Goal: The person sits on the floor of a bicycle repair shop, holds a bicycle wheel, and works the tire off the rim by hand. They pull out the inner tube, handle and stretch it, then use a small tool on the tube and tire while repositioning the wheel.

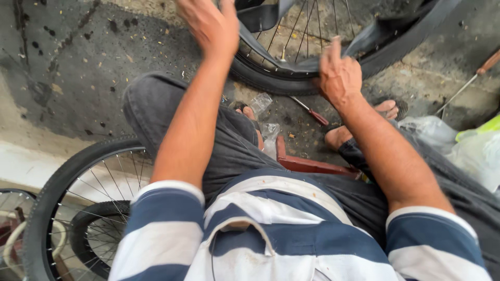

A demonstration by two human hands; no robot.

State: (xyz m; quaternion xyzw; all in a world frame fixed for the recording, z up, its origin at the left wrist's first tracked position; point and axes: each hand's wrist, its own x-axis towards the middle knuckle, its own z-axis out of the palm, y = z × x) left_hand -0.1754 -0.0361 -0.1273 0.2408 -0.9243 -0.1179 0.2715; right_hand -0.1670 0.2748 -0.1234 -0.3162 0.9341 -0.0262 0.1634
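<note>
The person sits low over a bicycle wheel (271, 73) that stands on the concrete floor (78, 78). The left hand (208, 23) lies on the black inner tube (260, 44) at the top of the rim, and the right hand (338, 75) pinches the same tube beside the tyre (396, 44). A screwdriver with a red handle (311, 112) lies between the bare feet. A second wheel (67, 203) leans at the lower left.

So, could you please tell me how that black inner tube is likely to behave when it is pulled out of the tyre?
The inner tube probably handles floppy: it folds flat and sags over the rim. It looks light, draped without pulling taut. It may stretch rather than slide where the right hand presses it.
</note>
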